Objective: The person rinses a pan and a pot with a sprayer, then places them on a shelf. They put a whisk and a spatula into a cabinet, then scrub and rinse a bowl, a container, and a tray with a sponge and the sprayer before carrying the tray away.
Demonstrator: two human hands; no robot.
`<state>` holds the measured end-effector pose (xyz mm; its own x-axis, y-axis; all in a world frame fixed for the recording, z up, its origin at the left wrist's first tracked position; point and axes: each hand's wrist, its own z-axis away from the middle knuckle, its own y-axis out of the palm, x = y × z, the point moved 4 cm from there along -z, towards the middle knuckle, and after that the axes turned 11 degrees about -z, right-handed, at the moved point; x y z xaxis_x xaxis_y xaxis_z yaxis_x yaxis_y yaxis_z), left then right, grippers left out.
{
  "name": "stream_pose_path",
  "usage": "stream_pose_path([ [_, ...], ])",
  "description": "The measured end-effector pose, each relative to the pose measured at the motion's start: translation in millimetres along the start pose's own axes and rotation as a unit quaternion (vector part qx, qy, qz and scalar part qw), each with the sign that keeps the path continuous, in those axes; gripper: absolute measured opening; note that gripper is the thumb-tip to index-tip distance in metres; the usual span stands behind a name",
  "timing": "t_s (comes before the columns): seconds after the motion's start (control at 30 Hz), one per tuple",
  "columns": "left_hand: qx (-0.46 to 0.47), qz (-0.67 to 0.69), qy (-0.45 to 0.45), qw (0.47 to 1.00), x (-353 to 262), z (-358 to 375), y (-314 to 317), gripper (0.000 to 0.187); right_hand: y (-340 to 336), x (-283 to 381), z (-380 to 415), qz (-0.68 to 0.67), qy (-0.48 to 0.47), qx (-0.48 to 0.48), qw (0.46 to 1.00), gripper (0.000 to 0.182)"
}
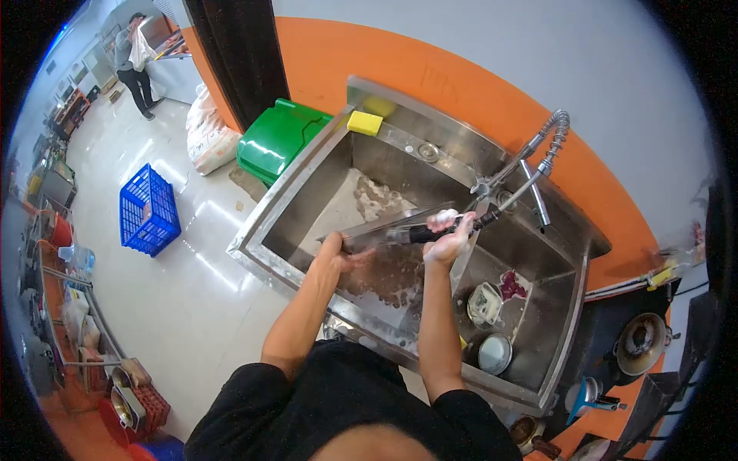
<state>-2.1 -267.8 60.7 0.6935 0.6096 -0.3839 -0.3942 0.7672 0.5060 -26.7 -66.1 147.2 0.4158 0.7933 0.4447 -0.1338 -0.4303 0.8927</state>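
Observation:
My left hand grips the left end of a flat metal tray, which is tilted over the left basin of a steel sink. Closed around the black handle of a spray nozzle is my right hand, with white foam on its fingers. The nozzle points left at the tray, and blurred water seems to come from its tip. Its hose runs up to a spring-neck faucet. Foam and murky water lie in the left basin, below both hands.
The right basin holds a bowl, a pale round container and a dark red cloth-like piece. A yellow sponge rests on the rim. Leftward are a green bin, a blue crate and a distant person.

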Motion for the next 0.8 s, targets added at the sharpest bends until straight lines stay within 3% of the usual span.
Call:
stream_pose_path([
  [0.17,0.005,0.035,-0.06,0.998,8.7,-29.3,-9.2,0.04,-21.5,4.3,-9.7,0.036,-0.045,0.063,0.996,0.045],
  [0.23,0.032,0.062,-0.035,0.997,16.4,-58.5,-11.4,0.041,-4.8,-2.5,8.0,-0.046,0.05,-0.01,0.998,0.046],
  [0.3,0.017,0.057,-0.033,0.998,19.2,-38.5,8.0,0.039,4.3,-11.5,16.8,-0.09,0.121,0.034,0.988,0.047],
  [0.4,0.025,0.083,-0.007,0.996,23.6,-61.1,-4.6,0.04,1.3,-14.0,9.6,-0.079,0.111,0.025,0.99,0.048],
  [0.47,0.049,0.111,0.017,0.992,21.3,-55.4,-6.3,0.043,-4.9,-0.1,-10.3,0.024,0.0,-0.01,1.0,0.05],
  [0.5,0.004,0.124,0.003,0.992,20.4,-37.4,-6.6,0.049,-9.7,4.7,-23.4,0.03,-0.032,0.041,0.998,0.048],
  [0.57,-0.043,0.139,-0.01,0.989,24.6,-18.2,-16.3,0.056,-18.3,12.6,-44.0,0.117,-0.114,0.016,0.987,0.046],
  [0.63,0.029,-0.112,0.192,0.974,17.9,-1.7,-25.2,0.045,-21.1,17.4,-52.9,0.165,-0.146,0.012,0.975,0.047],
  [0.7,0.029,-0.115,0.181,0.976,16.5,9.5,-35.7,0.046,-24.8,16.3,-51.4,0.212,-0.176,0.007,0.961,0.047],
  [0.8,0.035,-0.141,0.216,0.966,8.9,15.7,-42.1,0.046,-35.0,-8.5,-35.9,0.089,0.033,-0.039,0.995,0.047],
])
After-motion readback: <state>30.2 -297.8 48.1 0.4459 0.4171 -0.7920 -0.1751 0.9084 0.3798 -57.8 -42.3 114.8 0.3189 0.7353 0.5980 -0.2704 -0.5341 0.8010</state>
